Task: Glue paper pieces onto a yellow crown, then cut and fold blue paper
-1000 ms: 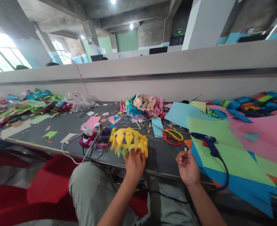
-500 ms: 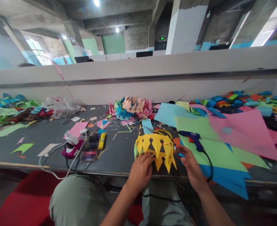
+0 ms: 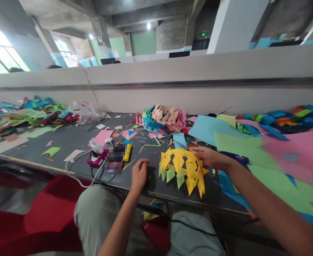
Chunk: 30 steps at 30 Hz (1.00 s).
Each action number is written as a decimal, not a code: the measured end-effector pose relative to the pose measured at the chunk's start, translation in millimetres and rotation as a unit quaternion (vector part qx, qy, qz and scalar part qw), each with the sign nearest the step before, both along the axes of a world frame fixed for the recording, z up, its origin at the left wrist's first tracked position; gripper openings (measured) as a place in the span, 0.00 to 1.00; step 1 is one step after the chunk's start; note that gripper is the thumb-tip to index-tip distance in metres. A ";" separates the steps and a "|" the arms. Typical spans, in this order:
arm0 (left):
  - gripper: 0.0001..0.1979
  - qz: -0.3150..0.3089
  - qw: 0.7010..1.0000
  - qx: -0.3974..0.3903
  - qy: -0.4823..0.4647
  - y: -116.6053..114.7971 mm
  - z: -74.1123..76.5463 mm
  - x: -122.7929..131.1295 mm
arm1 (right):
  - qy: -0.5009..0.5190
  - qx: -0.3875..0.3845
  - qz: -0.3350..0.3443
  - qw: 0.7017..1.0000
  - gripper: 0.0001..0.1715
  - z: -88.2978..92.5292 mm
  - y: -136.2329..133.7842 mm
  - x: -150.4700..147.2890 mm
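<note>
A yellow paper crown (image 3: 190,167) with pointed tips lies on its side at the table's front edge, light green points (image 3: 171,174) showing at its left. My right hand (image 3: 208,157) reaches over the crown's far right rim with its fingers pinched together; what is between them is hidden. The yellow-handled scissors seen there earlier are mostly covered by that hand. To the left of the crown, apart from it, my left hand (image 3: 139,176) rests at the table edge with curled fingers and nothing visible in them. A blue glue gun (image 3: 237,157) lies partly behind my right forearm.
Multicoloured folded-paper crowns (image 3: 161,119) stand at the back. Coloured sheets (image 3: 238,147) cover the right side. A yellow glue stick (image 3: 127,152), a purple power strip (image 3: 96,159) with cables, and paper scraps lie left. A plastic bag (image 3: 88,113) sits by the partition.
My left hand has let go of the crown and moved left. My right hand has gone forward over the crown's far rim. The crown sits tilted differently, and the view has turned left.
</note>
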<state>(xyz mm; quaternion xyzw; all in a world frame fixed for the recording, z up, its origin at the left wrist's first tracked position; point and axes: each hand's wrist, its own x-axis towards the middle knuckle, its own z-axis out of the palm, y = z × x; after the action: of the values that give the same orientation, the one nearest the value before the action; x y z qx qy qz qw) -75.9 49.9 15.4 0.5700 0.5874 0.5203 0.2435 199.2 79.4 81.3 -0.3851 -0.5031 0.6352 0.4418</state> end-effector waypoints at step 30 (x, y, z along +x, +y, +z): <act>0.11 -0.035 0.992 -0.030 -0.121 -5.3 -1.6 -6.9 | 0.006 0.027 -0.297 0.955 0.13 9.6 45.5 12.4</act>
<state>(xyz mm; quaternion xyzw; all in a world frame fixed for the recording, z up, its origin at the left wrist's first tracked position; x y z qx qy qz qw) -82.8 44.7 13.8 0.5153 0.5488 0.5590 0.3475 211.5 124.9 90.9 -0.5011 -0.3806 0.4638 0.6236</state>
